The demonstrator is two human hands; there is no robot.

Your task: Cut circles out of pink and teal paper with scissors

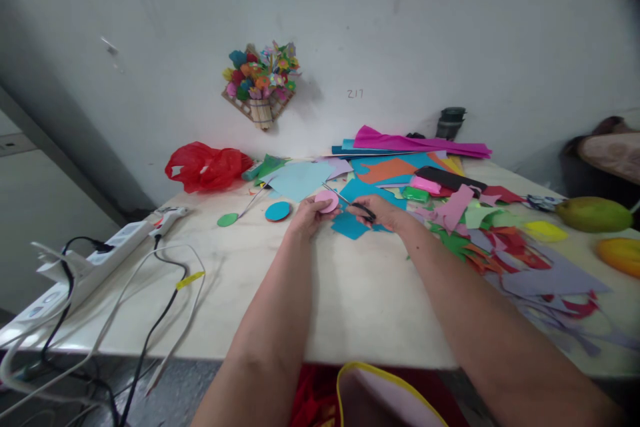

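Observation:
Between the fingers of my left hand [307,217] is a round piece of pink paper [327,201], held a little above the table. My right hand [377,211] is closed round the dark handles of a pair of scissors [361,209]. The metal blades point up and left, just above the right side of the pink circle; I cannot tell whether they touch it. Left of my left hand lie blue paper circles [278,211] with an orange edge showing beneath. Farther left is a small green circle [228,219]. Blue paper sheets [351,225] lie beneath my right hand.
Paper scraps [500,247] cover the table's right side, near a black phone [450,179] and a green fruit [594,214]. A red plastic bag [206,167] sits at the back left. A white power strip [107,257], a glue gun [167,220] and cables occupy the left edge.

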